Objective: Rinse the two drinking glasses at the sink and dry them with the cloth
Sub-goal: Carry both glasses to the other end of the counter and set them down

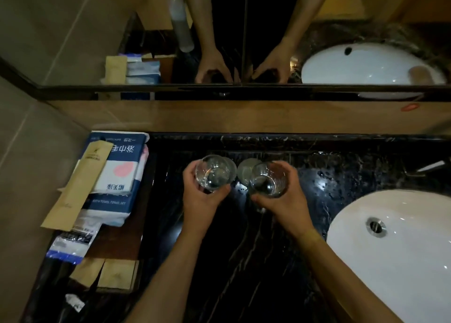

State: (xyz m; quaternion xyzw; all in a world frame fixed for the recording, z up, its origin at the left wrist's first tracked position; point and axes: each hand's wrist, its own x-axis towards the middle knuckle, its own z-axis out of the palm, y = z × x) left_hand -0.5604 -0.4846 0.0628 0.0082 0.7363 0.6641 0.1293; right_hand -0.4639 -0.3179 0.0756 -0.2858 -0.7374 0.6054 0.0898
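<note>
I see my left hand [203,195] gripping one glass [212,172], my right hand [284,200] another glass [268,179]; coasters [245,171], perhaps, just beyond both grips.

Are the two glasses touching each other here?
Apart. The head view shows dark countertop and a round coaster between the left glass and the right glass, each held by its own hand.

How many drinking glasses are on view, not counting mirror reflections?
2. One glass is held in the left hand, the other glass in the right hand, both above the dark counter.
</note>
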